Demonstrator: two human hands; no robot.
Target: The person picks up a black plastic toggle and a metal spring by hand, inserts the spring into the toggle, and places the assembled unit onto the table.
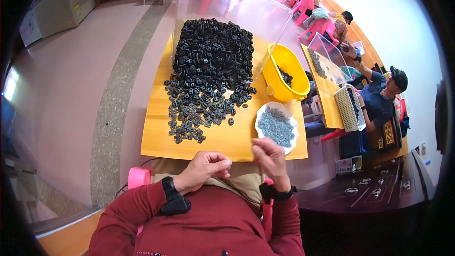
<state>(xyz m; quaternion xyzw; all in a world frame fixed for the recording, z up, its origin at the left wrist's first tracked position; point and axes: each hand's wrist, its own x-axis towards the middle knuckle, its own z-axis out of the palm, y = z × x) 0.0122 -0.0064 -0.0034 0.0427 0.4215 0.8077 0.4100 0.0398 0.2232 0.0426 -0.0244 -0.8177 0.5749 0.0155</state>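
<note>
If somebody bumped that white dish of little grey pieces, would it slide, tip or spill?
The white dish would likely slide rather than tip: it looks wide and low on a flat tabletop. The small grey pieces lie heaped and loose, so a hard knock might spill some. Being near the tabletop's right edge, it could perhaps be pushed off.

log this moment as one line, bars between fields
left hand: near table, grip unclear | right hand: near white dish, grip unclear | black pieces: heaped and scattered | yellow tub: beyond dish
</note>
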